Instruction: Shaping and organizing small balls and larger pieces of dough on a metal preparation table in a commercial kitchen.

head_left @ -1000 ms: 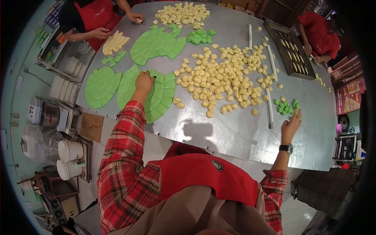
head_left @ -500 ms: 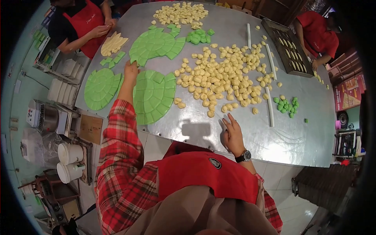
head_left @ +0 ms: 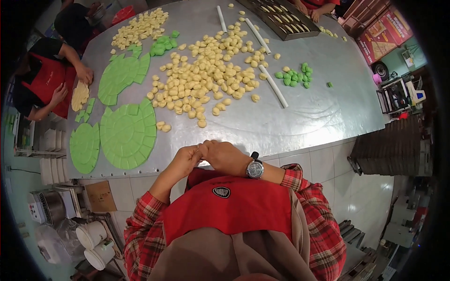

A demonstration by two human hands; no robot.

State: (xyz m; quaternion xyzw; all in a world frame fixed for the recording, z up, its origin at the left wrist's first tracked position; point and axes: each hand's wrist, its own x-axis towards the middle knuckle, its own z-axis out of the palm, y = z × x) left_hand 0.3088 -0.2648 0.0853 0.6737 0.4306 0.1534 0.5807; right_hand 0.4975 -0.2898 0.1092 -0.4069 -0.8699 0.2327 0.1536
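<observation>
My left hand [head_left: 186, 158] and my right hand [head_left: 226, 156] meet at the table's near edge, fingers closed against each other. Whatever they may hold is hidden between them. A watch is on my right wrist. To the left lie a large scored green dough round [head_left: 128, 136], a smaller green round [head_left: 85, 148] and a partly taken-apart green dough sheet [head_left: 117, 77]. Beyond my hands spreads a big heap of pale yellow dough balls [head_left: 206, 77], with two stray balls [head_left: 163, 126] closer to me.
White rolling pins [head_left: 273, 86] lie right of the heap, near green dough balls [head_left: 295, 76]. A dark tray [head_left: 281, 18] of shaped dough stands at the far right. Yellow dough pieces [head_left: 140, 29] lie far left. A co-worker's hand [head_left: 84, 74] touches a yellow dough sheet [head_left: 80, 96].
My left hand has come back from the green dough sheet to meet my right hand at the near edge. The view has turned right. The left co-worker now reaches to the yellow sheet.
</observation>
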